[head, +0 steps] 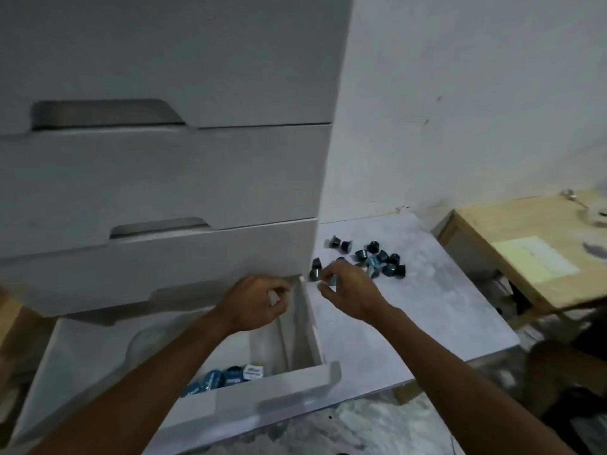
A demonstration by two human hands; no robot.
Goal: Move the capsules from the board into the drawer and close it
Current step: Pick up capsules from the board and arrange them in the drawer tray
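Observation:
Several dark blue capsules (377, 257) lie clustered on the pale grey board (427, 310) to the right of the white drawer unit. The bottom drawer (289, 389) is pulled out, and a few blue capsules (226, 377) lie inside it by the front wall. My right hand (351, 290) hovers over the board's left edge, its fingertips pinched on a light blue capsule (332, 280), with a dark capsule (313, 274) just beside them. My left hand (259, 303) is above the drawer's back right corner, fingers curled; whether it holds anything is hidden.
Closed white drawers (157, 178) rise above the open one. A low wooden table (525, 244) stands at the right, against the white wall (476, 93). The floor (361, 428) in front is mottled grey. A dark shape (565, 382), possibly my knee, sits at the lower right.

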